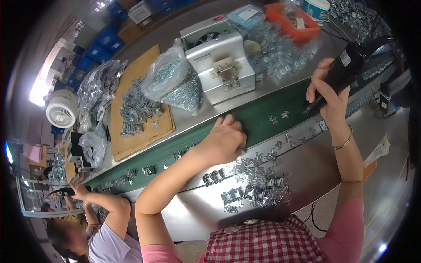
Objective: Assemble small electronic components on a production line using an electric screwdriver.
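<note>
My right hand is wrapped round a black electric screwdriver, its tip pointing down and left over the green conveyor belt. My left hand is curled closed at the belt's near edge; whatever its fingers hold is hidden beneath them. Two small metal pieces lie on the belt between my hands. Close to my left wrist, a pair of dark-and-silver metal assemblies sits on the belt's near rail. Below them, loose thin metal clips and several more assemblies are heaped on the steel table.
Beyond the belt stands a silver screw feeder. Beside it are plastic bags of screws and metal parts on cardboard. An orange bin is at the back right. At lower left a co-worker reaches over the belt.
</note>
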Demonstrator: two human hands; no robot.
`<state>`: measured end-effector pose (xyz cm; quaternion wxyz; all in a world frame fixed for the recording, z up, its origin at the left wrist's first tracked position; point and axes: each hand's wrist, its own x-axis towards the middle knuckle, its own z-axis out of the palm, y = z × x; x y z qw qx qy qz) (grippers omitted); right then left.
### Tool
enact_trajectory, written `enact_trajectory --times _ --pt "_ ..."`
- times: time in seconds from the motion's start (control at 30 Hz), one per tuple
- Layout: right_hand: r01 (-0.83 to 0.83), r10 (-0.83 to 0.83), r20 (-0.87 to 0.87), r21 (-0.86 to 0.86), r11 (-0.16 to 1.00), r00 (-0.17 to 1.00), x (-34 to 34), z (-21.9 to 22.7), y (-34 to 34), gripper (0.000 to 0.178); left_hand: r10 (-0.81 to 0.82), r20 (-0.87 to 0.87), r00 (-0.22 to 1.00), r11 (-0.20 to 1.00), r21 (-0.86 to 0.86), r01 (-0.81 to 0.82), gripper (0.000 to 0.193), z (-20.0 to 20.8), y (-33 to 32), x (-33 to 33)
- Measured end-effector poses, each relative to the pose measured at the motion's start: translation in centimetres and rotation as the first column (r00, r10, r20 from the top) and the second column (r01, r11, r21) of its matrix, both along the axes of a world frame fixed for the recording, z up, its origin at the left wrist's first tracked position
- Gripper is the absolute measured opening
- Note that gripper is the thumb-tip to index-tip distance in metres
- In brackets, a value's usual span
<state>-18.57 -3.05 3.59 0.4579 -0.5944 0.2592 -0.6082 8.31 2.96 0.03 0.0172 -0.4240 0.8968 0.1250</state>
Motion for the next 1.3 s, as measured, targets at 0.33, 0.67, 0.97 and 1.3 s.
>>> enact_trajectory --times 0.33,0.67,0.97,1.3 --pt "0.039 -0.039 -0.010 -0.002 0.999 0.999 -0.1 0.6 0.3 0.030 0.157 -0.380 0.911 0.974 0.213 -0.079 0.025 -3.5 -5.7 -5.4" --pt "0.027 -0.028 -0.022 -0.017 0.999 0.999 -0.3 1.0 0.8 0.033 0.074 -0.303 0.950 0.937 0.347 0.038 0.023 -2.9 -6.1 -4.8" --pt "0.055 -0.060 -0.190 -0.029 0.998 0.980 -1.5 4.8 -0.8 0.031 -0.022 -0.184 0.983 0.696 0.703 0.147 0.019 1.9 -7.3 -7.0" --pt "0.297 -0.282 -0.131 0.120 0.947 0.951 0.9 9.1 0.0 0.031 0.342 -0.385 0.857 0.906 0.377 -0.192 0.028 -4.2 -10.3 -12.9"
